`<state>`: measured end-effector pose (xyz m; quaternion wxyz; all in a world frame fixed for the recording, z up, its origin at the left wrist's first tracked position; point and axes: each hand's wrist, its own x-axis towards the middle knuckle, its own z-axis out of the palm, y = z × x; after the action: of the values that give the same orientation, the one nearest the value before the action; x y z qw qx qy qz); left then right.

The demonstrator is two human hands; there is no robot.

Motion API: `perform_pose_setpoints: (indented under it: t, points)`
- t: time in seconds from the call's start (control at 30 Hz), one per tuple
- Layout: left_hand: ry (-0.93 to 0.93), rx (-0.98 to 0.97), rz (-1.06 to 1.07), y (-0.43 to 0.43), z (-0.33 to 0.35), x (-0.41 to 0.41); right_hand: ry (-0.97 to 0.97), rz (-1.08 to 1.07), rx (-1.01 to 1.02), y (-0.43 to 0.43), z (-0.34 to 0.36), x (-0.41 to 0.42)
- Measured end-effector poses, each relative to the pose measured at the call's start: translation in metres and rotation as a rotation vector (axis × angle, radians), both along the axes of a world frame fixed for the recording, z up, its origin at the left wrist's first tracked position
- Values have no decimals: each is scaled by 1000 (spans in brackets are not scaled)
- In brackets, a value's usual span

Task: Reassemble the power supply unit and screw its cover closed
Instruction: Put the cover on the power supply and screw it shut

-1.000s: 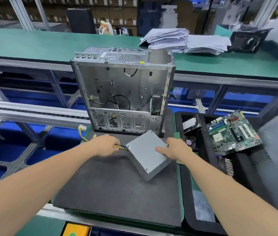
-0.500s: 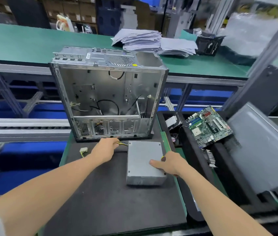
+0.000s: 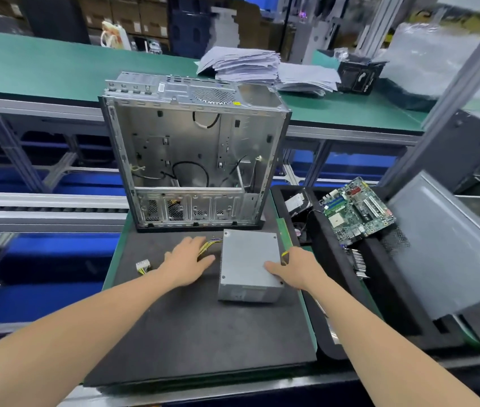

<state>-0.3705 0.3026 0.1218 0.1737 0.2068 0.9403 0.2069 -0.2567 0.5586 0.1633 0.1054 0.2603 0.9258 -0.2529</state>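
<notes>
Now, boxy grey sheet-metal power supply (image 3: 249, 259): on black foam mat (image 3: 188, 333).
Right hand (image 3: 299, 268): gripping its edge.
Left hand (image 3: 187, 264): flat-fingered on yellow wires (image 3: 207, 246).

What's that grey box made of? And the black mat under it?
The grey box looks like sheet metal: dull silvery finish, crisp folded edges, small screws. The black mat seems foam or rubber: matte, no shine; which one is unclear.

Green-topped workbench (image 3: 56, 69), stacked cartons (image 3: 133, 13) behind
</notes>
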Motion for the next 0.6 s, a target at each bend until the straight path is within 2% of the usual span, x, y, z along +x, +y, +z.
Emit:
perform_pose_setpoints:
  t: [0.1, 0.17, 0.27, 0.3, 0.37, 0.43, 0.53, 0.6]
  points:
    - [199, 130, 99, 5, 10, 16, 131, -17, -96, 1, 14, -5]
    - [248, 272, 76, 11, 22, 29, 240, -73, -337, -5, 25, -8]
    - [107, 425, 26, 20, 45, 57, 374, -160, -855, -27, 36, -4]
    - [22, 471, 22, 22, 51, 67, 400, -156, -915, -34, 35, -2]
    - [-77, 525, 30, 18, 56, 86, 422, -125, -890, -52, 30, 3]
    - [-37, 476, 59, 3, 51, 102, 414, -98, -918, -70, 21, 9]
    - [136, 329, 129, -38, 37, 122, 342, -47, -1105, -109, 7, 20]
    - [187, 265, 208, -72, 28, 141, 280, 19, -1129, -141, -6, 28]
